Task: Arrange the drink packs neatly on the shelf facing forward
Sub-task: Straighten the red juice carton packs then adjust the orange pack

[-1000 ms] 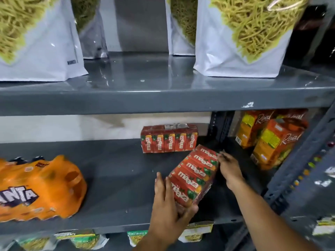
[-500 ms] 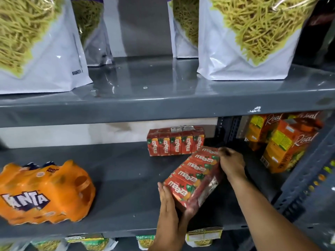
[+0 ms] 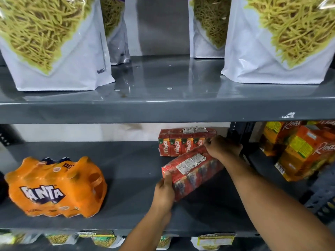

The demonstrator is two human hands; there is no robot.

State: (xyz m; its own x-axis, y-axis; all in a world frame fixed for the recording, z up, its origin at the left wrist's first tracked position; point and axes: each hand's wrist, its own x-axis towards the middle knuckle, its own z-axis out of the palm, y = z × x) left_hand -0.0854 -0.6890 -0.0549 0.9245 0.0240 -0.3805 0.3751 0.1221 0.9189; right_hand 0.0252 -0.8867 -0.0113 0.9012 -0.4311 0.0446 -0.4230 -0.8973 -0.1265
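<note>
A red Maaza drink multipack (image 3: 194, 171) is held at an angle just above the grey middle shelf (image 3: 130, 174), its white label side turned up. My left hand (image 3: 164, 192) grips its near left end. My right hand (image 3: 223, 147) grips its far right end. Behind it, a second red Maaza multipack (image 3: 178, 142) stands upright at the back of the shelf with its logos facing forward; my right hand covers its right end.
An orange Fanta multipack (image 3: 56, 187) lies on the left of the same shelf. Orange Real juice cartons (image 3: 306, 151) are stacked to the right past a dark upright post (image 3: 237, 133). Large white snack bags (image 3: 54, 42) stand on the upper shelf. Small packets (image 3: 101, 239) hang below.
Both hands have rolled the held Maaza pack, so its logo face turned away and the white label side now faces up. My right hand moved up over its far end.
</note>
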